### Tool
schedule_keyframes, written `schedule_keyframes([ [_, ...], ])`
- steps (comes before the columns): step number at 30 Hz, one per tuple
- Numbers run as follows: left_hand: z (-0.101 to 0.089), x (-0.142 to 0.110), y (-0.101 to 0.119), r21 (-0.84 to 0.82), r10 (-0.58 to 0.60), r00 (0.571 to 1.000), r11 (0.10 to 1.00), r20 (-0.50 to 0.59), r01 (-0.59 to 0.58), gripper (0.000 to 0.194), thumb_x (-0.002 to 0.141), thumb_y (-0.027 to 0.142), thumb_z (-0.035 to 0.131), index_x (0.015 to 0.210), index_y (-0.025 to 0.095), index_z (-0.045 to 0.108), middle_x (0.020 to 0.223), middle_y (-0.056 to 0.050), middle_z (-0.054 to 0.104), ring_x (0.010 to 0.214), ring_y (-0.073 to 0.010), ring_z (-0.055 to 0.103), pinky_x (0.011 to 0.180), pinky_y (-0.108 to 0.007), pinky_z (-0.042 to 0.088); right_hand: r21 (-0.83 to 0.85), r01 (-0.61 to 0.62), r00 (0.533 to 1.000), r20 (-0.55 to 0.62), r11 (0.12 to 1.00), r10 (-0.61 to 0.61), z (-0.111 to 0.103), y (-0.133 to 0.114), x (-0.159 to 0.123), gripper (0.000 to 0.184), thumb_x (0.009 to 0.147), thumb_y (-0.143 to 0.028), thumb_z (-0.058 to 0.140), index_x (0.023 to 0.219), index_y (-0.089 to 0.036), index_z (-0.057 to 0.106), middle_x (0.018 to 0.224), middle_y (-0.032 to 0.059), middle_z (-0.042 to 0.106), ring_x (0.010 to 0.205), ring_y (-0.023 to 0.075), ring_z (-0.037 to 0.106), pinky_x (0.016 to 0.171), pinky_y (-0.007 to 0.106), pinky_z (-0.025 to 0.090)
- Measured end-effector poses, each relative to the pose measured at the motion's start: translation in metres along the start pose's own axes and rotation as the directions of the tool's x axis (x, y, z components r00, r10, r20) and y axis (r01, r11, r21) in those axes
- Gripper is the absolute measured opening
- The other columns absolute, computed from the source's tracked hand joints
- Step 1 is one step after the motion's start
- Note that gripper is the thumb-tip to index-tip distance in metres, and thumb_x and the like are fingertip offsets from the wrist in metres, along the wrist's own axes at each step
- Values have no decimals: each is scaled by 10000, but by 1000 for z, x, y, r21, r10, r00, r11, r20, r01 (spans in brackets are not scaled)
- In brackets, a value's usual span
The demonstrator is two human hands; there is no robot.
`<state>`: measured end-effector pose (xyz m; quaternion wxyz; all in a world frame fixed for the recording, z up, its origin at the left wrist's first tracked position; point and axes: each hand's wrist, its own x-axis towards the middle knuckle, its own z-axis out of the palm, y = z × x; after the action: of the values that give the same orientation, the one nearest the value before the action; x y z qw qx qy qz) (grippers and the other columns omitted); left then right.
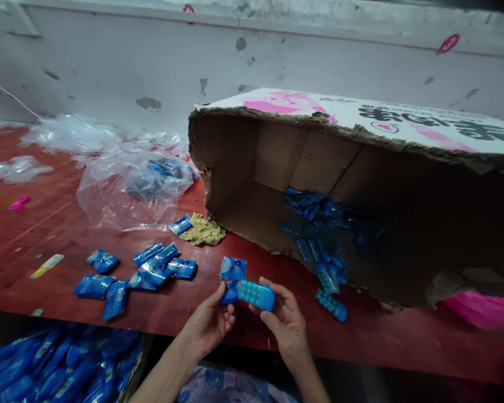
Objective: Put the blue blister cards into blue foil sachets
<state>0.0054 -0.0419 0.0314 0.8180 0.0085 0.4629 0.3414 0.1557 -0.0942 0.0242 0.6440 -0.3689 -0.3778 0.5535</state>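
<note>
My right hand (285,322) pinches a small blue toy calculator (256,295) by its right end, above the front edge of the red table (42,229). My left hand (210,322) has its fingers closed on a blue plastic packet (230,292) right beside the calculator's left end. Another blue packet (233,268) lies flat on the table just beyond my hands. Several more blue packets (151,271) are scattered to the left.
A torn cardboard box (252,162) lies on its side at the right, with several blue calculators (319,224) spilling out. Clear plastic bags (130,184) and a beige cloth (204,230) lie behind. A bin of blue packaged items (59,364) stands below the table's left edge.
</note>
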Motion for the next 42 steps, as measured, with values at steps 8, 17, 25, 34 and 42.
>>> schedule_keyframes([
  [8,-3,3,2,22,-20,1000,1000,-16,21,192,803,310,522,739,132,553,432,-9,579,361,-87,535,385,-159,440,-193,50,997,75,980,-36,-5,4,-6,374,784,-133,592,1107,-315,540,1292,13,490,1160,223,474,954,393,423],
  [17,-10,6,3,195,178,984,965,18,-178,195,772,341,552,714,157,527,440,-10,585,347,-102,521,322,-161,367,-9,-6,997,81,1000,7,-7,12,-4,334,764,-190,635,1063,-317,558,1262,12,520,1047,227,564,857,410,499],
  [25,-9,3,8,274,139,990,952,22,-140,232,765,370,551,758,139,560,432,-5,574,366,-107,535,354,-176,400,-120,2,988,151,993,17,-9,5,-4,331,772,-150,612,1049,-329,577,1261,-3,525,1084,219,546,887,385,480],
  [34,-8,5,10,341,297,954,893,46,-294,312,648,427,658,635,145,525,418,-2,569,361,-109,526,355,-187,404,-134,-6,987,157,991,27,-7,-2,-2,328,776,-151,606,1045,-336,577,1258,-8,529,985,194,609,858,347,497],
  [42,-8,1,8,312,282,946,895,160,-319,255,701,371,630,668,125,569,496,-35,611,421,-121,570,384,-189,430,97,-104,994,35,990,101,-6,8,-1,338,718,-227,679,1032,-280,564,1233,32,549,921,224,630,798,412,530],
])
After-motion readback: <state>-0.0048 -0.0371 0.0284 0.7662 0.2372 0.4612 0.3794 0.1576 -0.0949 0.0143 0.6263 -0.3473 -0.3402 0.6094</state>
